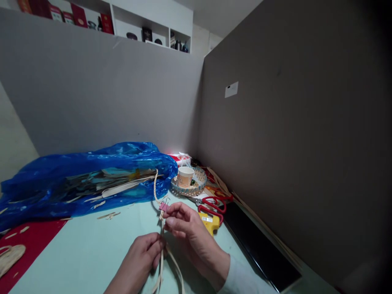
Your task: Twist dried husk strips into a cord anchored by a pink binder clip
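Note:
Pale flat straw-like strips (161, 265) hang down from a pink binder clip (163, 206), and a braided cord (155, 185) of the same stuff runs up beyond the clip. My left hand (143, 253) is closed around the strips below the clip. Just under the clip, my right hand (188, 228) pinches the strips between thumb and fingers, its fingertips close to the clip. Loose strip ends trail down below both hands, toward the near edge of the view.
A blue plastic bag (122, 155) with dry strips lies at the back left. Right of my hands are red-handled scissors (214, 204), a yellow glue gun (210, 222) and a black panel (260, 245). A paper cup (185, 177) stands in a woven basket (200, 179).

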{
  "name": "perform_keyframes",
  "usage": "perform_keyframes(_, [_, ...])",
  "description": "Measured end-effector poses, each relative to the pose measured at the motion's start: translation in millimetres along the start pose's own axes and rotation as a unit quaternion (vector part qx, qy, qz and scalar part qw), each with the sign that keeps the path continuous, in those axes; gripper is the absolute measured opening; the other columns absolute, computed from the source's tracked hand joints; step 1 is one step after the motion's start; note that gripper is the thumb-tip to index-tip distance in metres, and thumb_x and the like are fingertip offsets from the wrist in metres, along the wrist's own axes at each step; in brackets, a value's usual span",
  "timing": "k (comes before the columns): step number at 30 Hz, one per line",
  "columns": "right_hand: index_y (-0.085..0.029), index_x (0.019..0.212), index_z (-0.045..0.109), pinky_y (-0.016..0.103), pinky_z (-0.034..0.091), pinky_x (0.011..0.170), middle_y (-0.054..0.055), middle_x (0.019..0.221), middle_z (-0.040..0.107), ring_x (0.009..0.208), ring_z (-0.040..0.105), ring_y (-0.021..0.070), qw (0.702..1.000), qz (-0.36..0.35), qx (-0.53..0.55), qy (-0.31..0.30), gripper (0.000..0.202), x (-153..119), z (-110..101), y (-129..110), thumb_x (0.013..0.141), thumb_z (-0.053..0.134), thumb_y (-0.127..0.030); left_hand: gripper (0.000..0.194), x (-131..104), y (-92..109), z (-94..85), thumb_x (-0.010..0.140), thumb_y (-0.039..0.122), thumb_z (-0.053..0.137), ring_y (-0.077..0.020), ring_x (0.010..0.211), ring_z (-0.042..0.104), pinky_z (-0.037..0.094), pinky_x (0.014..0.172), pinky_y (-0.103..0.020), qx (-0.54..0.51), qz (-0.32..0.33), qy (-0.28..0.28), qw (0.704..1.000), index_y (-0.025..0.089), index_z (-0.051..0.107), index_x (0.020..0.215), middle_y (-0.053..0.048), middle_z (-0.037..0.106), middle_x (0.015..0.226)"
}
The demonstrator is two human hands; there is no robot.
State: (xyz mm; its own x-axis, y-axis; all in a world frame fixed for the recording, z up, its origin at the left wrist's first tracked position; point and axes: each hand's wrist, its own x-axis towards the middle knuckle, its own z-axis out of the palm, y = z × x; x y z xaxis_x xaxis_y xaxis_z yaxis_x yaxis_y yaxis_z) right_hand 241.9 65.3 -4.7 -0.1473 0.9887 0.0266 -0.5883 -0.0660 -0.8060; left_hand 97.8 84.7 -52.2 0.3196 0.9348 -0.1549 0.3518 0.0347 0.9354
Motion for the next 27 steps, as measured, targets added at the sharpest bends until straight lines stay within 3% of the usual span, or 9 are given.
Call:
perform_keyframes(7, [-0.014,0.083,0.06,0.023,0.037,0.075,0.003,0.087,0.062,0.081,0.052,0.0133,0.999,-0.028,-0.016,0.011,0.03,2,-3,7,0.057,0.074,-0.012,0.043,-1,-5,-1.6,0.077,0.054,0.049,-0.0088,0.038,0.023,0.013,0.043,-0.025,0.013,0.012,-0.007,1.0,0.024,0.038,0.049,0.009,0.034,0.04])
perform_keyframes(15, [-0.016,0.083,0.061,0.022,0.036,0.066,0.002,0.086,0.061,0.077,0.051,0.0134,0.999,0.004,-0.032,-0.003,0.027,0,-5,10,0.061,0.075,-0.018,0.04,-4,4,0.6,0.078,0.05,0.051,-0.0097,0.041,0.026,0.018,0.045,-0.025,-0.009,0.019,0.003,1.0,0.023,0.039,0.05,0.008,0.036,0.042])
perform_keyframes(22, [-0.015,0.088,0.061,0.022,0.036,0.064,0.002,0.085,0.058,0.074,0.049,0.0121,0.998,0.015,-0.033,-0.05,0.027,1,-8,16,0.066,0.075,-0.021,0.036,-6,7,2.2,0.08,0.044,0.049,-0.0101,0.043,0.029,0.022,0.047,-0.025,-0.01,0.028,0.01,0.999,0.022,0.042,0.052,0.008,0.039,0.042])
perform_keyframes(27, [-0.014,0.088,0.061,0.022,0.035,0.062,0.002,0.083,0.058,0.07,0.047,0.0105,0.998,0.02,-0.029,-0.043,0.027,1,-7,15,0.066,0.075,-0.02,0.039,-7,8,1.9,0.082,0.048,0.047,-0.0111,0.047,0.033,0.026,0.05,-0.025,-0.005,0.03,0.01,0.999,0.022,0.042,0.054,0.007,0.039,0.044])
